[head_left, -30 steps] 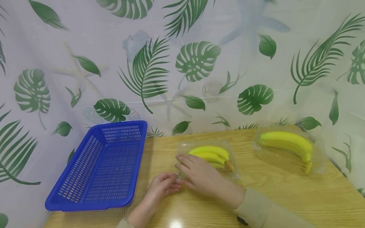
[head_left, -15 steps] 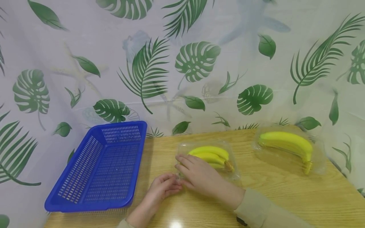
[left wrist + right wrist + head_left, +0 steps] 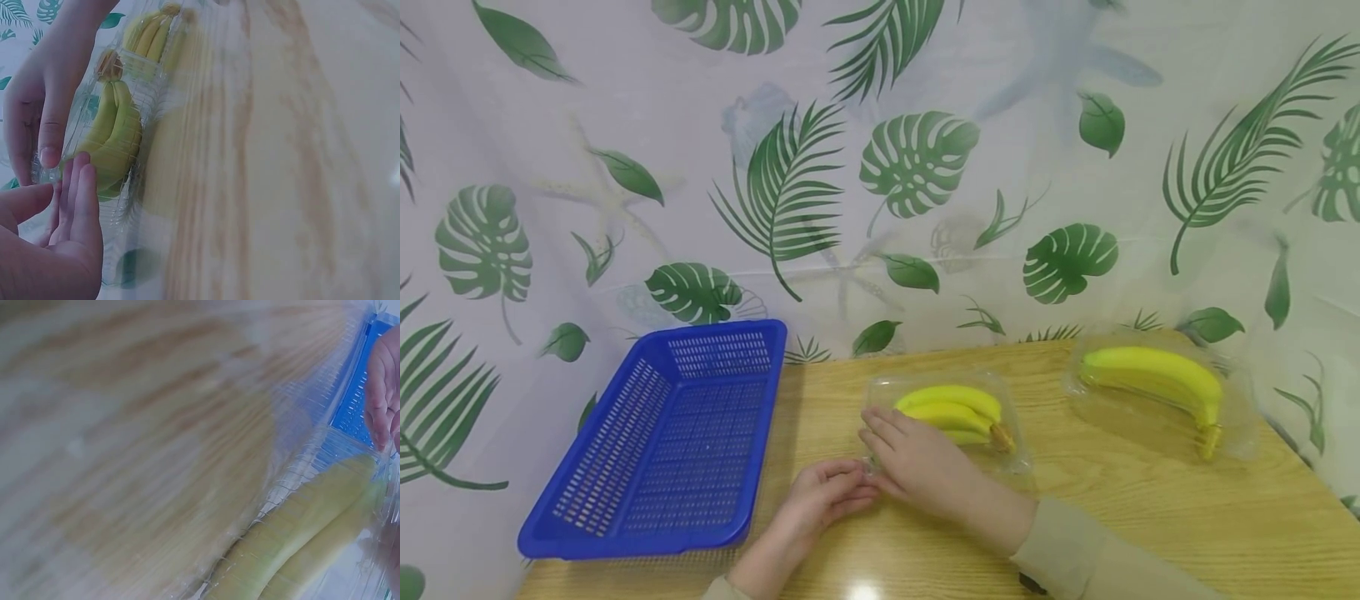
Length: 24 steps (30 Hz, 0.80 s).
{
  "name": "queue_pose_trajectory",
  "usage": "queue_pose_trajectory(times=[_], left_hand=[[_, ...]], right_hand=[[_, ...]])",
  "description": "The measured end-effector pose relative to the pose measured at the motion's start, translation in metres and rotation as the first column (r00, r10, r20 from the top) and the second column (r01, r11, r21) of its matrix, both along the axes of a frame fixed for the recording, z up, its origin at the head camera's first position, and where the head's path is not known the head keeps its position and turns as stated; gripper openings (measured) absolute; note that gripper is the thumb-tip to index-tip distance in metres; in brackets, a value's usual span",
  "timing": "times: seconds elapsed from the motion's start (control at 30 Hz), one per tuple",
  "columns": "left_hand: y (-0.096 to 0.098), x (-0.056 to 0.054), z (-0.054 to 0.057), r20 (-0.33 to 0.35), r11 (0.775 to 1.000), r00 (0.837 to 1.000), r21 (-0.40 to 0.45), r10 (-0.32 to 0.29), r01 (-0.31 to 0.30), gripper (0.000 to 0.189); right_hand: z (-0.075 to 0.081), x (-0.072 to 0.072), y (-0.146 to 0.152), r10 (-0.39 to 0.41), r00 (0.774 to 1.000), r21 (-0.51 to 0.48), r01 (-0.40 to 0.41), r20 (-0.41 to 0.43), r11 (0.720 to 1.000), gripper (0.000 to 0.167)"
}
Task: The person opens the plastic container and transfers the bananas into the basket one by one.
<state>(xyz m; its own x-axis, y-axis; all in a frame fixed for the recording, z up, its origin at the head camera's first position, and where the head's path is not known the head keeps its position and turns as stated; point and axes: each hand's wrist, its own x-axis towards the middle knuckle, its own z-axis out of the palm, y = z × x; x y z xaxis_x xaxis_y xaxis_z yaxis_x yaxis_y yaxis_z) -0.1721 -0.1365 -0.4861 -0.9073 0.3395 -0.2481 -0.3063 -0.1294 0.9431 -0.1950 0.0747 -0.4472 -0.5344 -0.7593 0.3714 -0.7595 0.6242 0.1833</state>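
Note:
A clear plastic clamshell box (image 3: 883, 388) holding a bunch of yellow bananas (image 3: 953, 400) lies on the table. My left hand (image 3: 820, 498) pinches the near left corner of this box between thumb and fingers. From the right, my right hand (image 3: 925, 468) reaches over the box's left end and grips it, fingers on top and thumb at the near edge beside the left fingertips. The left wrist view shows both hands (image 3: 59, 250) meeting at that end. Part of the bananas is hidden beneath the right hand.
To the left stands a blue perforated plastic basket (image 3: 692, 450) with nothing in it. A second clear box (image 3: 1077, 393) with bananas (image 3: 1161, 375) sits near the table's back right edge. Behind the wooden table (image 3: 1120, 517) hangs a leaf-patterned cloth (image 3: 1000, 167).
Both hands stay at the same corner of the box; the right wrist shifts very slightly to the left. The box, basket and second box stay put.

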Motion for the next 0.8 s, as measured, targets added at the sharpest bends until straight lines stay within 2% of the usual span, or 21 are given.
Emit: queue_pose_trajectory(times=[0.23,0.43,0.8], left_hand=[[-0.0017,-0.001,0.0036,0.006,1.0,1.0,0.0,-0.005,0.005,0.04],[-0.0014,-0.0008,0.005,0.013,1.0,1.0,0.01,-0.013,0.013,0.038],[-0.0029,-0.0036,0.0053,0.009,1.0,1.0,0.012,-0.006,0.006,0.041]], right_hand=[[-0.0012,-0.0006,-0.0009,0.008,0.997,0.035,-0.005,-0.079,0.999,0.06],[-0.0024,0.0001,-0.001,-0.003,0.995,0.06,0.008,-0.096,0.998,0.06],[-0.005,-0.0003,-0.0029,0.01,0.984,0.049,-0.001,-0.178,0.999,0.062]])
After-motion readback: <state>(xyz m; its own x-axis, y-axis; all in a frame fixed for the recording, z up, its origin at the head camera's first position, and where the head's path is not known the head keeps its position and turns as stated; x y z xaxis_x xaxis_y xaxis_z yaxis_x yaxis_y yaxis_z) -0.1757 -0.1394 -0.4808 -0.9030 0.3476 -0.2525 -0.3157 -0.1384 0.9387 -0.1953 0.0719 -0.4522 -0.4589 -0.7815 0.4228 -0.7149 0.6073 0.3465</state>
